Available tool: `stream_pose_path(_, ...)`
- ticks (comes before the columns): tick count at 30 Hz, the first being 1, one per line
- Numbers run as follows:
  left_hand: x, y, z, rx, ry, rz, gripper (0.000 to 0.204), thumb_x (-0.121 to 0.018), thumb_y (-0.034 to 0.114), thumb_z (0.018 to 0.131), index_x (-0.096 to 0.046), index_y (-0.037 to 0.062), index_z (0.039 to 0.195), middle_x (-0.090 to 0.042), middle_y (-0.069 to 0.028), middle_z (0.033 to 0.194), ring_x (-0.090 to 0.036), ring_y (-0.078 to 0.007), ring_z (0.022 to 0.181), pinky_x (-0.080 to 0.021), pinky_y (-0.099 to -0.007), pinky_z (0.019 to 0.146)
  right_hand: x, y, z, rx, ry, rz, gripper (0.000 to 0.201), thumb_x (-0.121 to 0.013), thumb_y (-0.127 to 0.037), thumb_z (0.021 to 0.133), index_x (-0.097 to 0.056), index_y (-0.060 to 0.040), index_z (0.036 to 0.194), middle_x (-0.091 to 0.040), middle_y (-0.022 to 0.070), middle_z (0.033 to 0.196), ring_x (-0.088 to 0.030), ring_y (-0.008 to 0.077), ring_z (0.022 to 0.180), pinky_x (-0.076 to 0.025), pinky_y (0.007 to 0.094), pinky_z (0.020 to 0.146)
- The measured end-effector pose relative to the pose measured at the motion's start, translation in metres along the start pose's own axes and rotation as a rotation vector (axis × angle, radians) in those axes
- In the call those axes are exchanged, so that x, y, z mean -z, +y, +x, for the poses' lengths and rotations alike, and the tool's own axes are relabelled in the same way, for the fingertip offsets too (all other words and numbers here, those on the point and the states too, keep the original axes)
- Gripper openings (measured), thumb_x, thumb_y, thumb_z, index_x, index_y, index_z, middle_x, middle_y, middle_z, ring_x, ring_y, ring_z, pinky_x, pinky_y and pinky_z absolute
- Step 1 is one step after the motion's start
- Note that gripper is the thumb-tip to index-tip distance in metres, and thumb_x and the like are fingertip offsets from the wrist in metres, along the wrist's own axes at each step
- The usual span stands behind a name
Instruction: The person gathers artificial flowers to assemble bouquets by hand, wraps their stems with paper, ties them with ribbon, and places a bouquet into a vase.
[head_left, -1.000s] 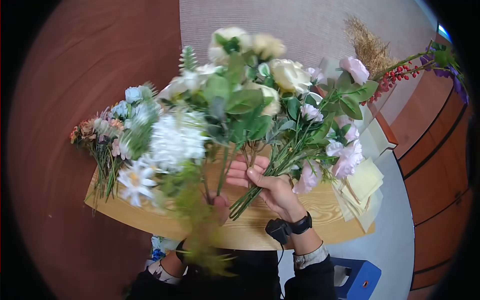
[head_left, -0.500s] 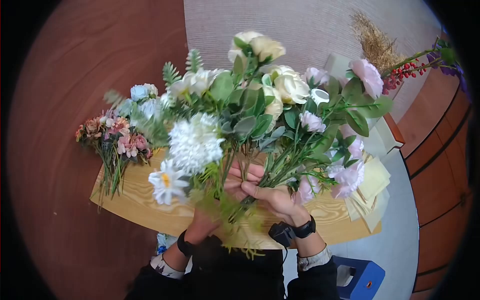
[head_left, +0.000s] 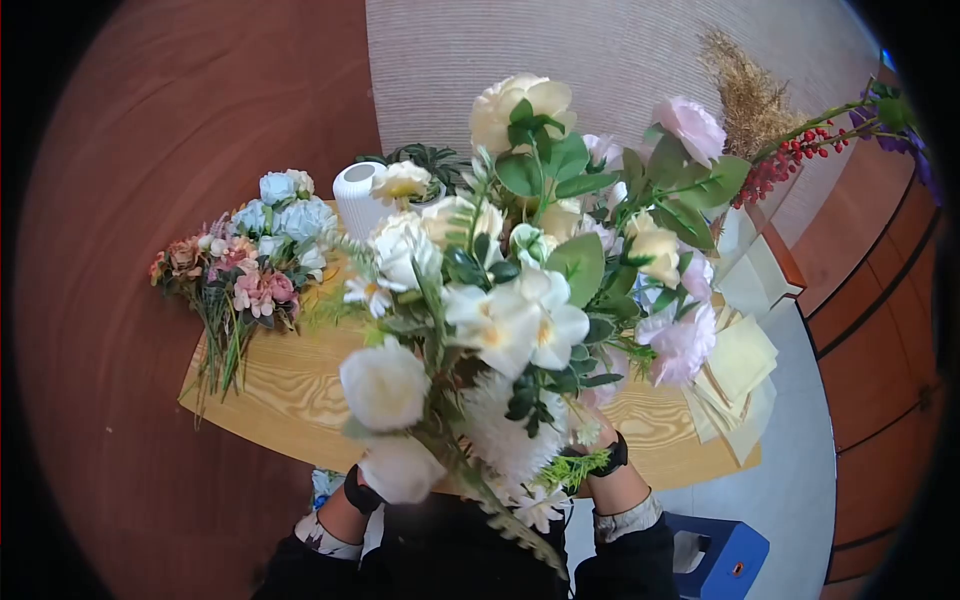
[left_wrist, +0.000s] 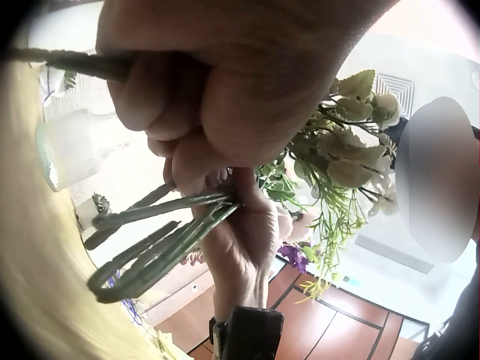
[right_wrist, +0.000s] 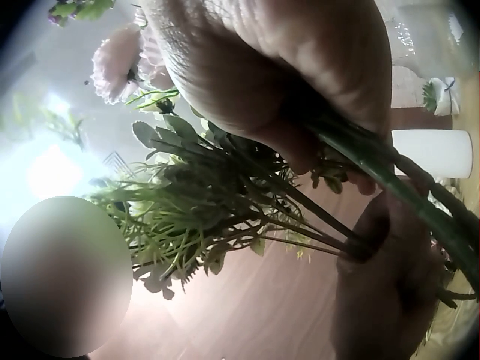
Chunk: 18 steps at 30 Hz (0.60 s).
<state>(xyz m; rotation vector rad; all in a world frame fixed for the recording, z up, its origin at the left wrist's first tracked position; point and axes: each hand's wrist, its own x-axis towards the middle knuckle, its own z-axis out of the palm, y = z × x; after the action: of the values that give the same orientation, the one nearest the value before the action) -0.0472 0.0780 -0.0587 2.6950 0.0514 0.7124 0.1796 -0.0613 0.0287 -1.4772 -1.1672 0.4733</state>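
A large bouquet of white and cream flowers spreads over both hands in the head view, with pink flowers on its right side. Only the wrists and a little of the right hand show below it. In the left wrist view, the left hand has its fingers curled round stems, one dark stem jutting out past them. Just beside it, the right hand grips a bundle of bent green stems. Leafy greenery rises from the left hand in the right wrist view.
Smaller bunches of blue flowers and pink flowers lie on the wooden table at left. Behind stand a white ribbed vase and a potted plant. Cream paper sheets lie at right, below red berries.
The left hand has come in beside the right. Its white flowers have swung toward the body and now cover both hands. The white vase and potted plant have come into sight behind.
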Motion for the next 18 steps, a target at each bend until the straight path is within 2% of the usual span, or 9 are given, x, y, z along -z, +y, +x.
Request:
stream_pose_path(1,0.002,-0.005,0.064,0.006,0.023,-0.062,0.061,-0.056,0.043,0.081,-0.034,0.0112,0.128,-0.052,-0.0164,0.108,-0.052,-0.0227,0.099,-0.044,-0.0388,0.082,0.001,-0.007,0.003,-0.041,0.016,0.036,0.021,-0.051,-0.010,0.085,-0.055,0.0000,0.103,-0.056,0.0025,0.092,-0.050,0.0091,0.078,-0.042,0.0247,0.069)
stream_pose_path(6,-0.009,-0.023,0.010,0.038,0.139,-0.370,0.052,-0.054,0.038,0.083,-0.037,0.0092,0.123,-0.051,-0.0143,0.100,-0.050,-0.0212,0.090,-0.043,-0.0371,0.075,-0.005,-0.045,0.015,-0.244,0.095,0.215,0.019,-0.053,-0.010,0.083,-0.057,-0.0001,0.099,-0.057,0.0030,0.088,-0.049,0.0091,0.075,-0.041,0.0242,0.066)
stream_pose_path(9,-0.013,-0.033,0.060,0.044,0.195,-0.558,0.047,-0.052,0.035,0.084,-0.039,0.0080,0.120,-0.050,-0.0131,0.095,-0.049,-0.0203,0.084,-0.042,-0.0361,0.071,0.013,-0.069,0.010,-0.363,0.162,0.325,0.017,-0.053,-0.009,0.082,-0.057,-0.0002,0.097,-0.058,0.0032,0.086,-0.049,0.0091,0.073,-0.040,0.0240,0.064)
stream_pose_path(13,-0.024,-0.049,0.030,0.055,0.274,-0.816,0.040,-0.050,0.032,0.086,-0.042,0.0063,0.116,-0.049,-0.0114,0.088,-0.048,-0.0191,0.077,-0.041,-0.0348,0.066,0.015,-0.087,-0.001,-0.521,0.248,0.467,0.016,-0.054,-0.008,0.081,-0.058,-0.0004,0.094,-0.059,0.0035,0.084,-0.049,0.0091,0.071,-0.040,0.0236,0.061)
stream_pose_path(14,-0.028,-0.054,-0.020,0.060,0.294,-0.879,0.039,-0.050,0.031,0.086,-0.043,0.0059,0.115,-0.049,-0.0110,0.087,-0.047,-0.0188,0.075,-0.041,-0.0344,0.064,0.011,-0.095,0.003,-0.561,0.267,0.503,0.015,-0.055,-0.008,0.080,-0.058,-0.0004,0.093,-0.059,0.0036,0.083,-0.049,0.0091,0.070,-0.039,0.0236,0.061)
stream_pose_path(15,0.013,-0.032,-0.078,0.065,0.312,-0.942,0.037,-0.049,0.030,0.087,-0.043,0.0055,0.114,-0.049,-0.0106,0.085,-0.047,-0.0185,0.073,-0.041,-0.0341,0.063,0.014,-0.103,0.008,-0.600,0.288,0.542,0.015,-0.055,-0.008,0.080,-0.059,-0.0004,0.092,-0.059,0.0037,0.083,-0.049,0.0092,0.069,-0.039,0.0235,0.060)
stream_pose_path(16,-0.037,-0.057,-0.025,0.071,0.327,-1.004,0.035,-0.049,0.029,0.087,-0.044,0.0051,0.113,-0.049,-0.0102,0.083,-0.047,-0.0182,0.071,-0.040,-0.0338,0.062,0.014,-0.110,0.009,-0.640,0.310,0.583,0.015,-0.055,-0.008,0.079,-0.059,-0.0005,0.092,-0.059,0.0038,0.082,-0.049,0.0092,0.069,-0.039,0.0234,0.059)
stream_pose_path(17,-0.034,-0.065,-0.037,0.079,0.343,-1.066,0.034,-0.049,0.028,0.088,-0.045,0.0047,0.112,-0.049,-0.0097,0.081,-0.046,-0.0179,0.069,-0.040,-0.0334,0.060,0.011,-0.078,0.013,-0.404,0.367,0.755,0.010,-0.055,-0.006,0.078,-0.059,-0.0013,0.085,-0.059,0.0051,0.077,-0.050,0.0102,0.065,-0.038,0.0219,0.058)
stream_pose_path(18,-0.030,-0.076,-0.057,0.088,0.362,-1.128,0.032,-0.048,0.027,0.088,-0.045,0.0043,0.111,-0.048,-0.0093,0.080,-0.046,-0.0176,0.067,-0.040,-0.0331,0.059,0.016,-0.061,0.015,-0.406,0.369,0.756,0.010,-0.055,-0.006,0.078,-0.059,-0.0013,0.085,-0.059,0.0051,0.077,-0.050,0.0102,0.065,-0.038,0.0219,0.058)
